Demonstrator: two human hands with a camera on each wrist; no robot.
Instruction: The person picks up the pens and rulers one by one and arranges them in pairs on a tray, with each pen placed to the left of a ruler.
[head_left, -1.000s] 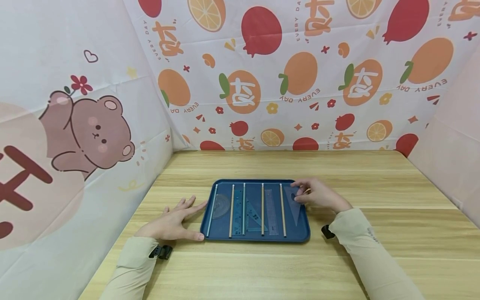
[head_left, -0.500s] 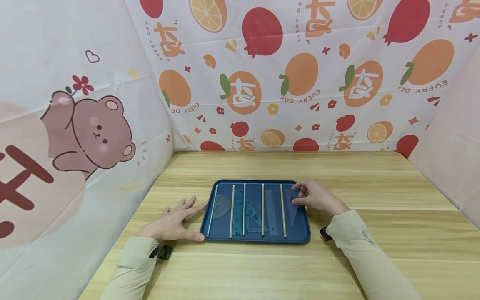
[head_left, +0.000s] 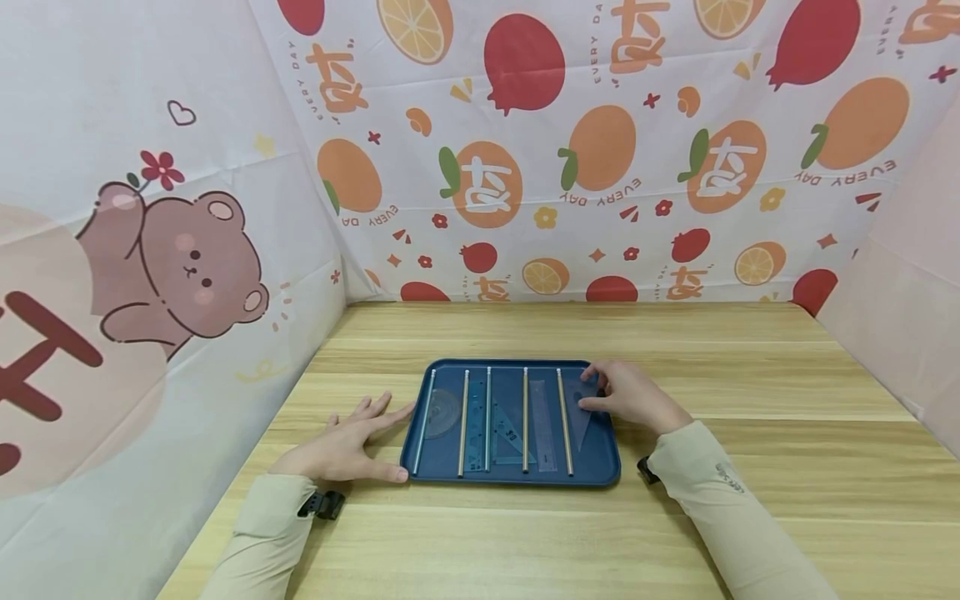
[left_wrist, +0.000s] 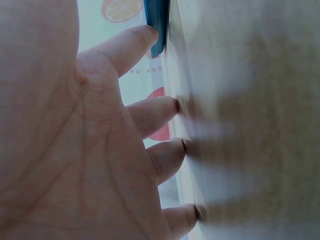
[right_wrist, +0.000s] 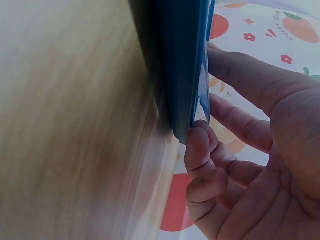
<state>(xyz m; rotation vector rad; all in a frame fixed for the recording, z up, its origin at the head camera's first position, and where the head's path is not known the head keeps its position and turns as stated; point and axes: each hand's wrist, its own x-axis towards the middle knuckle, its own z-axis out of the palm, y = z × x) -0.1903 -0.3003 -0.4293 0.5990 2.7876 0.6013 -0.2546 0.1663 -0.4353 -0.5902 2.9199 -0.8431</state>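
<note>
A dark blue tray [head_left: 592, 473] lies on the table. At its right end my right hand [head_left: 636, 397] pinches a clear set square [head_left: 584, 423] between thumb and fingers. The set square lies beside the rightmost gold pencil [head_left: 565, 425]; the hand hides part of its edge. In the right wrist view the clear plastic [right_wrist: 204, 92] stands just above the tray rim, with the thumb and a finger against it. My left hand [head_left: 337, 447] is spread on the table, thumb and forefinger touching the tray's left edge. In the left wrist view one fingertip meets the tray [left_wrist: 159, 25].
Other gold and teal pencils lie lengthwise across the tray. Between them are a clear protractor [head_left: 442, 414], a teal ruler [head_left: 477, 425], a teal set square [head_left: 512, 442] and a clear ruler [head_left: 543, 425]. The wooden table [head_left: 525, 542] meets printed cloth [head_left: 577, 250] behind.
My right hand has shifted slightly left with the clear set square. The top of the rightmost gold pencil has moved a little left. The left hand has stayed put.
</note>
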